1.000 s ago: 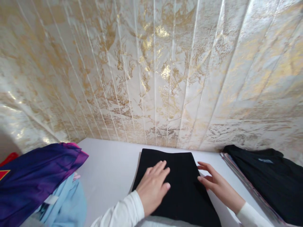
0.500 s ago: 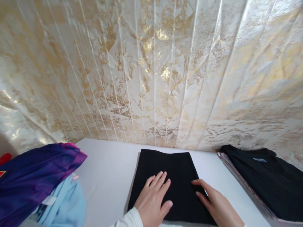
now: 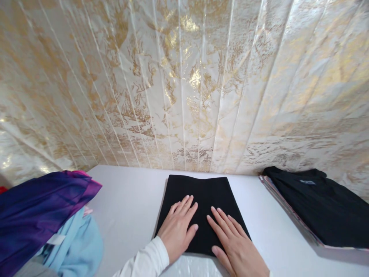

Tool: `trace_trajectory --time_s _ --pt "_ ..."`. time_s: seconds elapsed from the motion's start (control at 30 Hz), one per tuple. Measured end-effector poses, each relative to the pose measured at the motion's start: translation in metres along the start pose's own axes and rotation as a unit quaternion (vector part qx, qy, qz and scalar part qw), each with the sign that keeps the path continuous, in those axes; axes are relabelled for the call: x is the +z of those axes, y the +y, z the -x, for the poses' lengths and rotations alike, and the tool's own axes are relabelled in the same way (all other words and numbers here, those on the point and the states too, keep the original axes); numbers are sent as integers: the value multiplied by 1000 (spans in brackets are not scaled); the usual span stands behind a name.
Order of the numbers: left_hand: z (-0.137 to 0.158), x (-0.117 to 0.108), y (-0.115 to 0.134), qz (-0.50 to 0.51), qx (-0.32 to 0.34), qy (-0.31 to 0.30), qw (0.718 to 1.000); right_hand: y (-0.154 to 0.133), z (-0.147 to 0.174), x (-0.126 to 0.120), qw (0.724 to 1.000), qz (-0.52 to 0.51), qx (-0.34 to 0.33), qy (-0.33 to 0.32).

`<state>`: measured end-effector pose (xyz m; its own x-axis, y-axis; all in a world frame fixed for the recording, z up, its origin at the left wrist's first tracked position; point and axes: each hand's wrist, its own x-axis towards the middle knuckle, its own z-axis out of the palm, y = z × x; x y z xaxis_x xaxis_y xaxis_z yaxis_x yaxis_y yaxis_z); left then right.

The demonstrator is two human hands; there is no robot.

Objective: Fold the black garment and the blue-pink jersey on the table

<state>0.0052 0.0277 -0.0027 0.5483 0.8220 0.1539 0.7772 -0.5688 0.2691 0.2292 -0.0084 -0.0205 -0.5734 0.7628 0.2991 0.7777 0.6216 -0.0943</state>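
Both left hand (image 3: 178,230) and right hand (image 3: 238,246) lie flat, grip unclenched, on smooth folded black cloth (image 3: 201,189).

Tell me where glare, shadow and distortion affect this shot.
Head view: bright glints on the gold-patterned covering, its pale lines fanning out, likely wide-angle stretch; head view: black cloth under the left hand and right hand so dark that little texture shows; head view: soft shadow on the white surface beside the black shirt's stack.
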Motion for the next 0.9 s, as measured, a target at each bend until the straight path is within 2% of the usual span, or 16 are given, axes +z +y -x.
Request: trace_trajectory --time_s 0.17,0.27,0.4,0.5,0.57,0.63,0.7,0.73,0.8,0.9 --pt "2 -1 -10 -19 -36 21 999 6 5 9 1000 -5 3 -10" --pt "4 -3 -5 -25 -45 21 998 10 3 2 999 -33 3 -10" --pt "7 -1 6 -14 -21 26 999 3 -4 -14 998 -63 14 -7" --pt "8 4 9 -14 -32 15 999 -2 -14 -21 993 -106 -31 -42" --pt "8 6 9 -20 -42 6 999 8 -21 -19 987 -126 -50 -81" --pt "8 6 8 -22 -47 -1 999 28 -27 -15 991 -103 8 -87" --pt "8 5 9 -18 -50 -7 999 49 -30 -10 992 -57 103 -54" --pt "8 4 9 -15 -50 -11 999 55 -30 -9 991 -42 126 -35" --pt "7 3 9 -10 -48 -19 999 54 -32 -7 993 -40 109 -21" --pt "7 4 8 -15 -46 -23 999 25 -34 -7 994 -76 27 -67"
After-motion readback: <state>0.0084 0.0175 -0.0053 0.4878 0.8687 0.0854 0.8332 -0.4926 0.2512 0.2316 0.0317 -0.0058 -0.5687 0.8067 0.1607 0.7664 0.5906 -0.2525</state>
